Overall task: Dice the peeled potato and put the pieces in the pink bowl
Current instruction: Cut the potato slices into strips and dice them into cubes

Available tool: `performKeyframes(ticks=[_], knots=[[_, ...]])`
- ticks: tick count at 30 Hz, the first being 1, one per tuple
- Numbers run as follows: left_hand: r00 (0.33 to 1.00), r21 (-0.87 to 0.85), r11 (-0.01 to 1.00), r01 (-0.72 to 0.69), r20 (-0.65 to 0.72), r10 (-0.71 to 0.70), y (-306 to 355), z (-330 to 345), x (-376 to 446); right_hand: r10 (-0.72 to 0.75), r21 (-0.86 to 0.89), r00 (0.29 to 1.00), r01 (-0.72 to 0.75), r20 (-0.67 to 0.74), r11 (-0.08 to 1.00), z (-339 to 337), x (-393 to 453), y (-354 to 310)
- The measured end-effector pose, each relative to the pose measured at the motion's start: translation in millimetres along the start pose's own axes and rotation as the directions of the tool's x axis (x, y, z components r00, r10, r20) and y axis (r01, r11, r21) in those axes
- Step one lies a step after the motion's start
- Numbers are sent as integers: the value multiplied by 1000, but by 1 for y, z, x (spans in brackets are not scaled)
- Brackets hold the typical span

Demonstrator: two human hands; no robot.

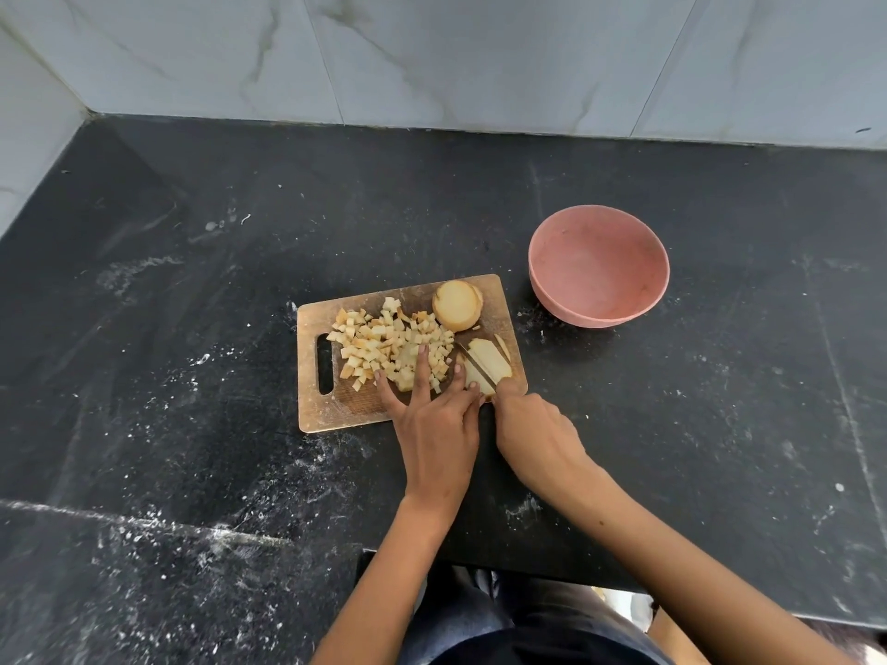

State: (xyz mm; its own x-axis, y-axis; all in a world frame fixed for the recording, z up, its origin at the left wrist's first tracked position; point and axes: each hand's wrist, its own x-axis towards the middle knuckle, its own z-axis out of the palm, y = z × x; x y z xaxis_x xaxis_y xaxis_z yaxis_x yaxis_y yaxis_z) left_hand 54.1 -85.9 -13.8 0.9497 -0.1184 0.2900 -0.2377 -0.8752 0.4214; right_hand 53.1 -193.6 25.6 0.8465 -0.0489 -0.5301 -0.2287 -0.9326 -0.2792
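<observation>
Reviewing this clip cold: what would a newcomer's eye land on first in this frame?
Probably the pile of diced potato spread over the wooden cutting board at centre, with the left hand resting straight fingers on it. Beside it, the right hand grips a knife laid across potato slices. The pink bowl stands out to the board's right on the black counter, holding no pieces yet.

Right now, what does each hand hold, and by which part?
Right hand grips the knife by its handle. Left hand holds nothing; straight fingers rest on the potato slices.
</observation>
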Motion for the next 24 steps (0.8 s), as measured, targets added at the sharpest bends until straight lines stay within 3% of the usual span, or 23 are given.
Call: performKeyframes(ticks=[10, 14, 24], knots=[[1000, 4, 1000, 9, 7, -9, 1, 0, -1, 1, 10, 999, -2, 37, 1000, 25, -51, 50], [1000, -17, 1000, -9, 0, 9, -1, 0, -2, -26, 164, 995, 9, 100, 986, 23, -57, 59], [998, -24, 999, -48, -46, 47, -5, 3, -2, -92, 236, 991, 114, -100, 965, -8, -37, 37]])
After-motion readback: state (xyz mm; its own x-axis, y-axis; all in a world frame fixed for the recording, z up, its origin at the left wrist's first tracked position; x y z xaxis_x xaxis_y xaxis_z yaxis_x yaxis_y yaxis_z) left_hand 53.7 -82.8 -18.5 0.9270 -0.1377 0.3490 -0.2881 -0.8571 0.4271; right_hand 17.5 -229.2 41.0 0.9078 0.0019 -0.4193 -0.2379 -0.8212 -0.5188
